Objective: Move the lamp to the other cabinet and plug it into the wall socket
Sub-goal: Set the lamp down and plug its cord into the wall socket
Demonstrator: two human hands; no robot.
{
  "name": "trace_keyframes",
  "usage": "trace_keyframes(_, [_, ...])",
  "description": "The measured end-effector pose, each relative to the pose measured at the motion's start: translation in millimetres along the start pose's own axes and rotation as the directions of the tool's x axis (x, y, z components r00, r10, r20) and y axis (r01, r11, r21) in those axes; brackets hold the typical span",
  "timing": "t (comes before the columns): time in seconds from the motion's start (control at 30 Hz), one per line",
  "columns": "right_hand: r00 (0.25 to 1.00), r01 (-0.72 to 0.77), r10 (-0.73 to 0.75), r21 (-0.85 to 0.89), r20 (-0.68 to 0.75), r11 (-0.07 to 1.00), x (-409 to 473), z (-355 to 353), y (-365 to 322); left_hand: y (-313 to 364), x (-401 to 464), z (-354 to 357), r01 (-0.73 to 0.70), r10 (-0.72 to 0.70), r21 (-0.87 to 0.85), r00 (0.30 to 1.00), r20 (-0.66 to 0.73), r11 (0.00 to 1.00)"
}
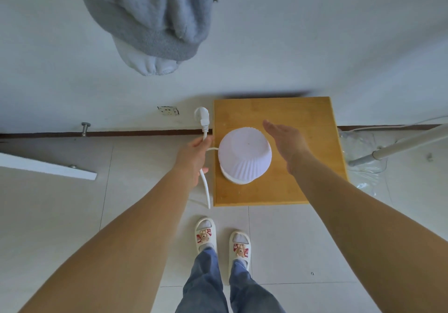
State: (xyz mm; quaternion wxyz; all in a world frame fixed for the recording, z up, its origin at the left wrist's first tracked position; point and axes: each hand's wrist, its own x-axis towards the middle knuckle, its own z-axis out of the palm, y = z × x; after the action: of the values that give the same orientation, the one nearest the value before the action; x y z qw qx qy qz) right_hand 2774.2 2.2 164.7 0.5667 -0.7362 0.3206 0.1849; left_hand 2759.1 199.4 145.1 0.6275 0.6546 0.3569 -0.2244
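- The lamp (244, 156) sits on the wooden cabinet (303, 118); its pleated shade looks light and easily crushed, so I judge the base the place to grip.
- My left hand (194, 157) is closed around the stiff white cord (206, 191), with the plug (202, 116) poking up just right of the wall socket (168, 110).
- My right hand (287, 140) hovers flat and empty just right of the shade.
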Motion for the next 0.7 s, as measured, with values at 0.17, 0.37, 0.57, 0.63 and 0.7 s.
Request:
trace_keyframes(0.17, [0.958, 0.283, -0.285, -0.199, 0.02, 0.938, -37.3, 21.6, -29.5, 4.9, -32.2, -22.9, -0.066, 0.065, -0.058, 0.998, -0.01, 0.996])
trace_keyframes(0.37, [0.853, 0.512, -0.45, -0.252, 0.264, 0.821, -84.3, 60.6, -55.7, 11.1, -63.3, -50.6, -0.2, 0.196, -0.117, 0.979, -0.051, 0.973])
trace_keyframes(0.57, [0.821, 0.545, -0.425, -0.301, 0.382, 0.783, -107.8, 98.7, -57.4, 5.5, -80.0, -72.9, -0.263, 0.26, -0.086, 0.965, -0.04, 0.961])
trace_keyframes(0.63, [0.821, 0.552, -0.424, -0.34, 0.383, 0.762, -110.9, 110.9, -54.8, 3.5, -81.5, -78.9, -0.282, 0.28, -0.048, 0.959, -0.039, 0.958])
trace_keyframes(0.7, [0.821, 0.561, -0.435, -0.38, 0.37, 0.735, -113.8, 125.8, -53.6, 2.4, -80.5, -88.3, -0.296, 0.295, -0.01, 0.954, -0.045, 0.955])
